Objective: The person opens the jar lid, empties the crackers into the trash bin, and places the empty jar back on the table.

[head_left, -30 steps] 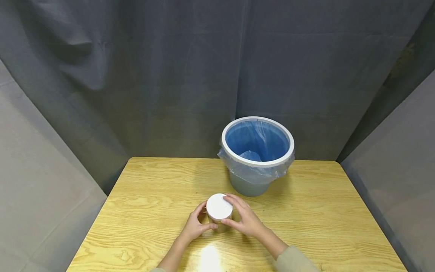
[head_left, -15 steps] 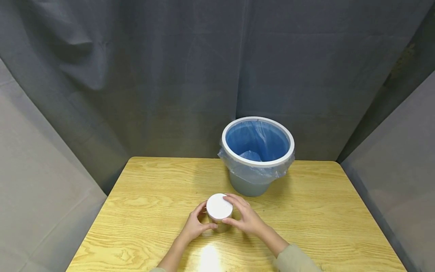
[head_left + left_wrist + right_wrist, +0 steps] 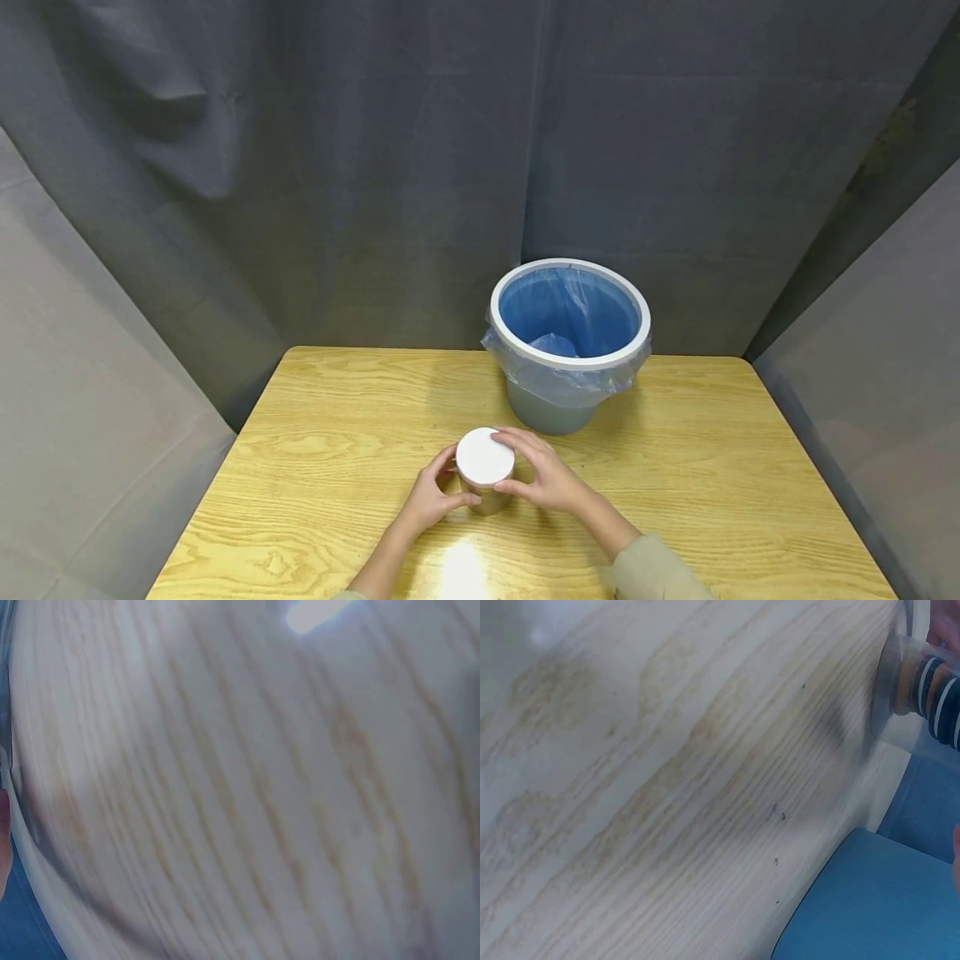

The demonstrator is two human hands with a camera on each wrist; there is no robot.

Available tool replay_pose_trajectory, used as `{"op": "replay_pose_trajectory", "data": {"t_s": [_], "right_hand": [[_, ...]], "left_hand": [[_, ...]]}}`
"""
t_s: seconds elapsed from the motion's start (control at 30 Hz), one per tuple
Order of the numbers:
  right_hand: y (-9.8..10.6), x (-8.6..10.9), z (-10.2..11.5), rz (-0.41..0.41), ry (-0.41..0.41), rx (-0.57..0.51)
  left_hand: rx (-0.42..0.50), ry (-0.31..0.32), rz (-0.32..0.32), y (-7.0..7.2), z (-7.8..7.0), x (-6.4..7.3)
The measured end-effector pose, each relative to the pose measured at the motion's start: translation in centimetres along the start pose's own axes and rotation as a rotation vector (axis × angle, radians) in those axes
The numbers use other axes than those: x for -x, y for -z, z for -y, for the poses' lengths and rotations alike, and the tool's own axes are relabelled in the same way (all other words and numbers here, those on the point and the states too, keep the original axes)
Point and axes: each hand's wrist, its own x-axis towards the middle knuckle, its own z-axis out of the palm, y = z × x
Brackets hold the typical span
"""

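Observation:
A clear jar with a round white lid stands upright on the table near its front. My left hand holds the jar's left side, thumb in front. From the right, my right hand grips the lid's edge between thumb and fingers. Inside the see-through jar, the right wrist view shows stacked round pieces, tan and dark with white layers, like sandwich cookies. Only a sliver of a finger shows at the left edge of the left wrist view.
Behind the jar, slightly right, stands a grey bin with a white rim and a clear bag liner. The wooden table has dark grey curtain behind it and pale cloth panels at both sides.
My right thumb has slid slightly rightward along the front of the lid, and the right sleeve has shifted a little to the right. The left hand and jar stay put.

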Motion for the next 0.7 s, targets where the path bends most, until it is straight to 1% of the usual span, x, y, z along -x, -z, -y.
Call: {"op": "replay_pose_trajectory", "data": {"t_s": [0.17,0.27,0.47,0.7], "right_hand": [[0.32,-0.30,-0.06,0.022,0.021,0.003],[0.52,-0.51,-0.11,0.031,0.048,-0.003],[0.66,-0.78,-0.36,0.051,0.049,-0.014],[0.74,-0.88,-0.52,0.070,0.043,-0.051]], "left_hand": [[0.000,0.000,0.002,0.03,-0.04,-0.03],[0.004,-0.001,0.003,0.05,-0.12,-0.04],[0.019,0.000,0.009,0.06,-0.20,-0.07],[0.015,0.004,0.008,0.06,0.11,-0.10]]}}
